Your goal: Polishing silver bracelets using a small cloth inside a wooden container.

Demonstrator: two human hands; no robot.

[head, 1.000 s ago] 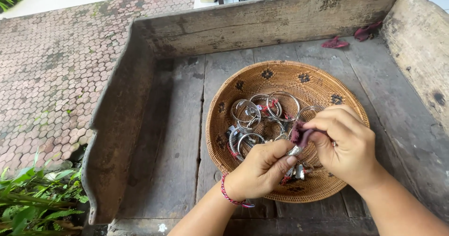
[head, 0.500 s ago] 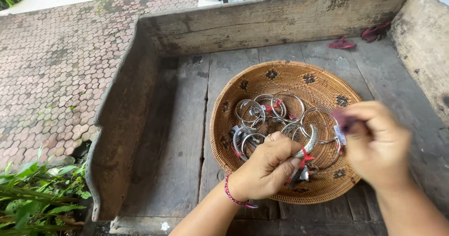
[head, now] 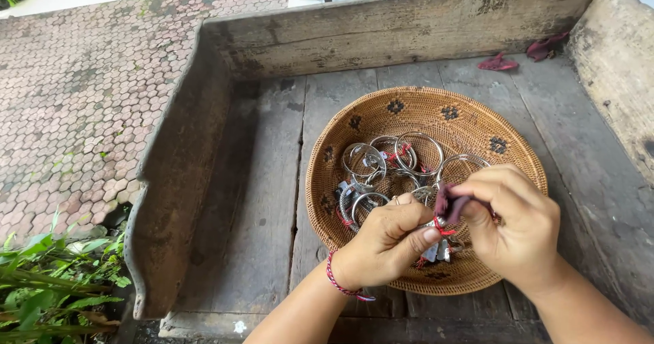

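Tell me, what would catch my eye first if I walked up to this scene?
Most likely the round woven basket on the worn wooden planks, with a heap of shiny metal rings tied with red thread lying in it. Just above its near edge, the left hand pinches a small metal piece, while the right hand holds a dark red cloth against it.

Hands (head: 388, 245) (head: 514, 225) pinch perhaps cloth (head: 449, 204) over basket (head: 368, 122).
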